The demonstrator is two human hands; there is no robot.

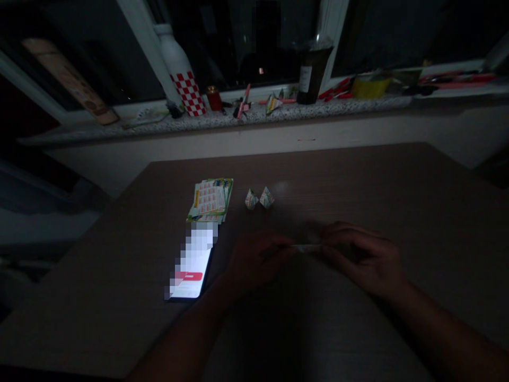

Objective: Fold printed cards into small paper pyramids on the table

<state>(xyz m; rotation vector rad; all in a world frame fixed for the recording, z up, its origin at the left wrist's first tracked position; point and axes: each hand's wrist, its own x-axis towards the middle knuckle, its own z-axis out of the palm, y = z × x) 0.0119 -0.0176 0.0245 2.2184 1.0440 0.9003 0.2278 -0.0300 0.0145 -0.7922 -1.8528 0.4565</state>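
Observation:
My left hand (260,257) and my right hand (363,257) are above the table, each pinching one end of a small thin strip of folded paper (306,248). The strip shows edge-on between the fingertips, and in the dim light its folds cannot be made out. Beyond my hands, two small folded paper pieces, a left one (251,199) and a right one (266,198), stand side by side on the table. Left of them lies a stack of printed paper sheets (210,199), green and white with red print.
A phone (193,265) with a bright screen lies left of my left hand on the wooden table (358,180). Along the granite windowsill (238,121) stand a red-checked white bottle (185,77), a tan cylinder (71,79), a dark pouch (312,77) and a yellow tape roll (371,86).

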